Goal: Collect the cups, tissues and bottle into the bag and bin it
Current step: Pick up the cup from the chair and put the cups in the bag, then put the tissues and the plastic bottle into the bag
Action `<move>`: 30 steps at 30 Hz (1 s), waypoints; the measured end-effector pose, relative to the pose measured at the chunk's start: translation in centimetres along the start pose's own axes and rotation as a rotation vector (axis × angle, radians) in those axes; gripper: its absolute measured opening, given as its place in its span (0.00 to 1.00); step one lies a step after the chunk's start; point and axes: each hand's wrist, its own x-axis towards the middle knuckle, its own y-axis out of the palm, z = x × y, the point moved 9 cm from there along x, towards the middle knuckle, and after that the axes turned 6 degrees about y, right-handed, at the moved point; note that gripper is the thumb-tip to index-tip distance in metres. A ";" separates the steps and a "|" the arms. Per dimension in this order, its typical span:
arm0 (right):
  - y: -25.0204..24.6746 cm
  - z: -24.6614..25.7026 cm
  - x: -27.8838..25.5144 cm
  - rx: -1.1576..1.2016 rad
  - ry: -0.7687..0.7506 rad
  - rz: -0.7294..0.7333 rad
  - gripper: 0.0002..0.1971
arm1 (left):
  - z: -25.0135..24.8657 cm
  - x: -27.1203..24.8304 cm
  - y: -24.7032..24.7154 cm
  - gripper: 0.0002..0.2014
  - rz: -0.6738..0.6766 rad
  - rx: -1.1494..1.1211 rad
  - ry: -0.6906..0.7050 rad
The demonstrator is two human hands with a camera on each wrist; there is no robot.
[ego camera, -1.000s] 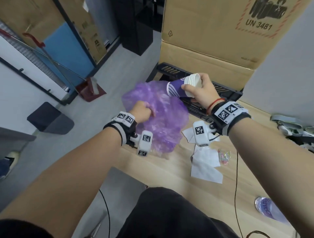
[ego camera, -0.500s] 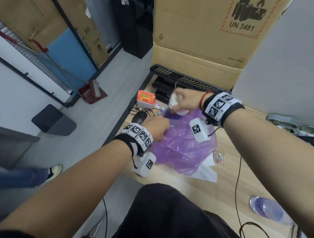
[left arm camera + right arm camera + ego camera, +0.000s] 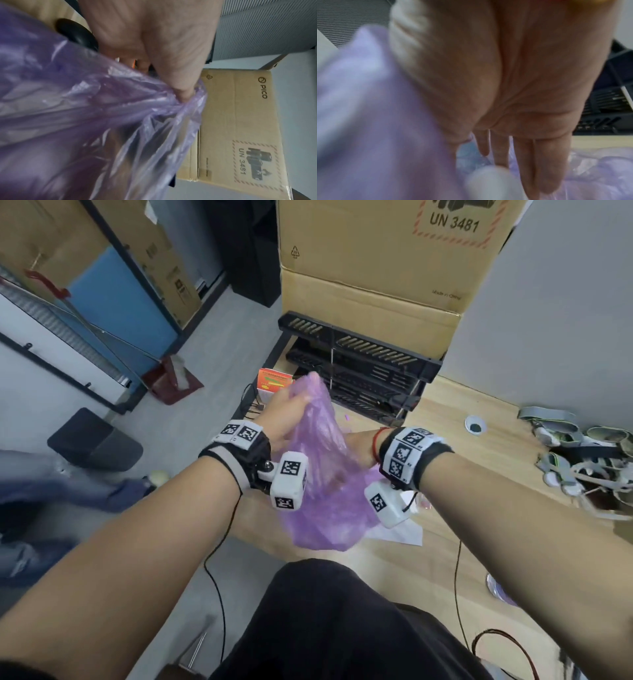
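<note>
A thin purple plastic bag (image 3: 329, 508) hangs over the near edge of the wooden desk (image 3: 479, 440). My left hand (image 3: 287, 412) grips its bunched rim and holds it up; the left wrist view shows the hand (image 3: 163, 47) pinching the film (image 3: 68, 121). My right hand (image 3: 359, 438) reaches down into the bag's mouth. Its fingers (image 3: 539, 162) are straight and hold nothing, with bag film (image 3: 376, 121) around them. A blurred white rounded shape (image 3: 489, 181), seemingly the cups, lies below them. White tissues (image 3: 400, 534) lie under the bag. A clear bottle (image 3: 498, 590) shows partly behind my right forearm.
A large cardboard box (image 3: 376, 268) stands on a black slotted rack (image 3: 359, 364) at the desk's back. An orange packet (image 3: 274, 378) sits beside the rack. Grey straps (image 3: 582, 460) are heaped at the right. A black cable (image 3: 457, 577) crosses the desk. Floor lies to the left.
My right hand carried the stacked cups from above the bag down into its mouth and its fingers have straightened. My left hand raised the bag's rim higher.
</note>
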 end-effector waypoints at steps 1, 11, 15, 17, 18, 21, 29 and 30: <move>0.4 0.0 0.4 0.008 -0.019 -0.011 0.35 | 0.0 -0.2 0.1 0.07 0.014 -0.051 -0.007; -1.4 -16.9 -3.7 0.286 0.535 -0.546 0.27 | 3.1 -1.1 -5.5 0.19 -0.048 0.041 -0.105; 5.7 -22.9 -3.5 0.264 0.736 -0.368 0.51 | 4.0 0.5 -5.0 0.18 0.126 0.669 0.108; 8.1 -24.5 -2.7 0.166 0.783 -0.330 0.61 | 6.3 1.1 -4.9 0.16 0.247 1.013 0.111; 8.8 -24.7 -2.2 0.098 0.778 -0.328 0.64 | 7.5 1.2 -5.5 0.14 0.269 1.130 0.081; 8.8 -23.6 -0.8 -0.008 0.704 -0.368 0.76 | 9.2 1.4 -7.2 0.13 0.236 1.278 0.043; 11.7 -20.8 3.5 -0.241 0.647 -0.263 0.74 | 11.8 2.8 -9.7 0.10 0.129 1.181 -0.040; 12.1 -20.8 3.5 -0.238 0.662 -0.291 0.68 | 11.9 2.7 -9.7 0.11 0.109 1.146 -0.051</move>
